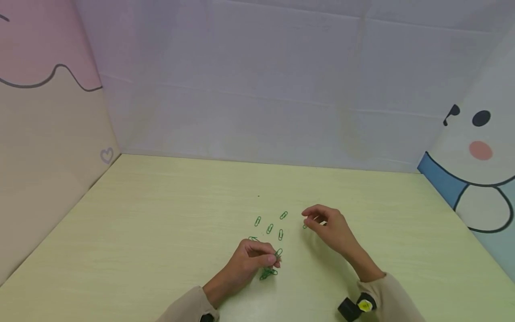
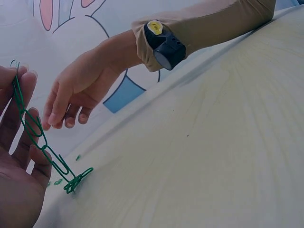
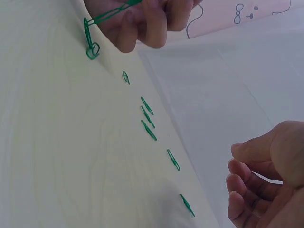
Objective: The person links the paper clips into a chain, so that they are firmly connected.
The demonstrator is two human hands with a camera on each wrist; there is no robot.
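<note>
Pale green table [image 1: 161, 232] with loose green paperclips [image 1: 269, 228]

Beige sleeves [image 1: 396, 290], black wrist camera [image 1: 356, 307]

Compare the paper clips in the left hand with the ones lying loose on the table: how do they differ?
The clips in the left hand are linked into a chain; the loose clips are single and apart. The chain hangs from pinching fingers, only its lower end on the table; the loose clips lie flat, untouched. The right hand hovers beside one loose clip. Both sets are green wire clips.
</note>
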